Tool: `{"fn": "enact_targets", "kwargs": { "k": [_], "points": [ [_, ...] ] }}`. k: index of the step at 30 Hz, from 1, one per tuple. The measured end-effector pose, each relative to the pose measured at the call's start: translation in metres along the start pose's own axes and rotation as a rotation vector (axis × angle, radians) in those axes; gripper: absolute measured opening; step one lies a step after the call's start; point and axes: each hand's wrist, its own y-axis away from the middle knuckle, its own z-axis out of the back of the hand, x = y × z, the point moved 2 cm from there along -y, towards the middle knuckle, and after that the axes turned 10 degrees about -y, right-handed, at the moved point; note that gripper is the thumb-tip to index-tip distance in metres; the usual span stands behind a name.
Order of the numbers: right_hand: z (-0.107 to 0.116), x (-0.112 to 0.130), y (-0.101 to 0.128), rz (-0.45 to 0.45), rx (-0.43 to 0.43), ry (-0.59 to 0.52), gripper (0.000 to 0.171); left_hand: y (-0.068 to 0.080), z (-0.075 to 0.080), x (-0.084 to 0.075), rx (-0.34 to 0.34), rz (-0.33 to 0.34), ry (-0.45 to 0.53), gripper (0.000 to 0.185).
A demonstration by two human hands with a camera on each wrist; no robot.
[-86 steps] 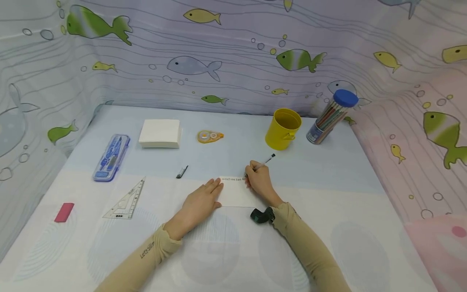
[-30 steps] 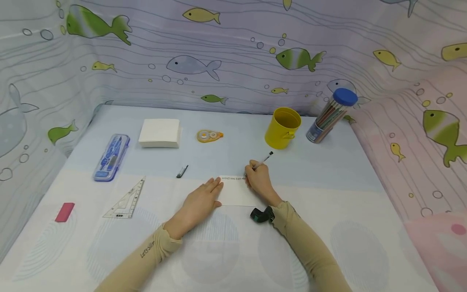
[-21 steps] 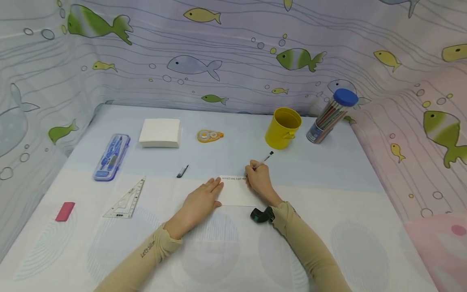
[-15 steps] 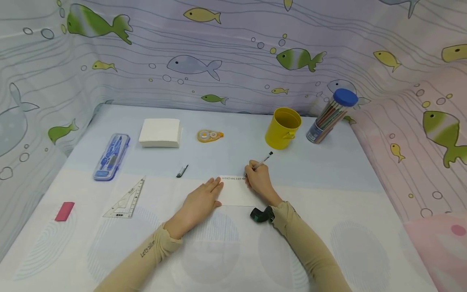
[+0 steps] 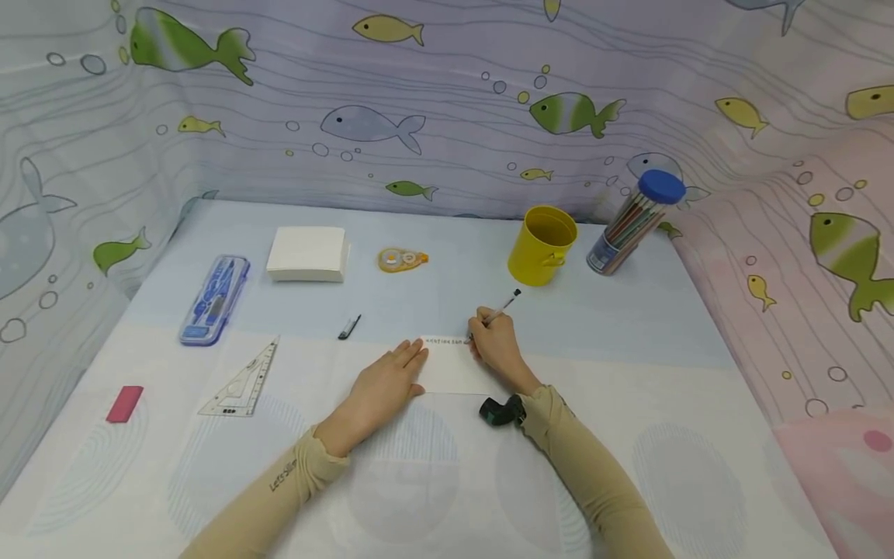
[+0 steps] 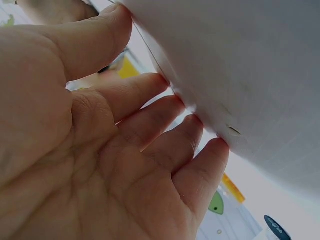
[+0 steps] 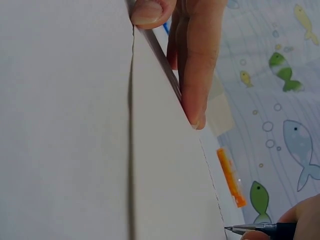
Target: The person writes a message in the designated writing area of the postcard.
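Observation:
A small white sheet of paper (image 5: 455,370) lies on the table with a row of handwritten characters along its far edge. My left hand (image 5: 380,388) rests on its left side with extended fingers; in the left wrist view the fingertips (image 6: 192,122) meet the sheet. A slim pen (image 5: 504,305) is pinched between the thumb and fingers of my right hand (image 5: 500,348), its back end leaning away to the right. In the right wrist view the pen's tip is right at the sheet's far edge, by the writing. A pen cap (image 5: 349,327) lies left of the sheet.
Around the sheet are a set square (image 5: 240,384), a red eraser (image 5: 125,404), a blue geometry set case (image 5: 215,300), a white paper stack (image 5: 307,255), an orange correction tape (image 5: 402,260), a yellow cup (image 5: 539,248) and a blue-lidded pencil tube (image 5: 634,225).
The pen's back end has shifted slightly left while its tip stays near the right end of the written row. My left hand has stayed in place on the sheet.

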Motion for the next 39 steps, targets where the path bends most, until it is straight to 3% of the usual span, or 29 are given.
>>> {"fn": "enact_targets", "kwargs": {
  "k": [5, 13, 20, 27, 39],
  "points": [
    [0.000, -0.001, -0.001, 0.009, -0.007, -0.008, 0.037, 0.000, 0.000, 0.000, -0.001, -0.004, -0.012, 0.059],
    [0.000, 0.002, -0.004, 0.067, -0.002, 0.069, 0.038, -0.001, 0.001, 0.001, -0.003, -0.007, -0.015, 0.059],
    [0.002, 0.003, 0.000, 0.005, 0.005, -0.050, 0.039, 0.000, 0.001, 0.002, 0.001, -0.010, -0.015, 0.058],
    [0.003, 0.034, 0.013, -0.025, 0.033, -0.062, 0.037, 0.001, 0.002, 0.001, 0.009, -0.017, -0.030, 0.058],
    [0.003, 0.038, 0.013, -0.029, 0.030, -0.037, 0.038, 0.000, 0.001, 0.001, -0.005, -0.023, -0.031, 0.059]
  ]
}}
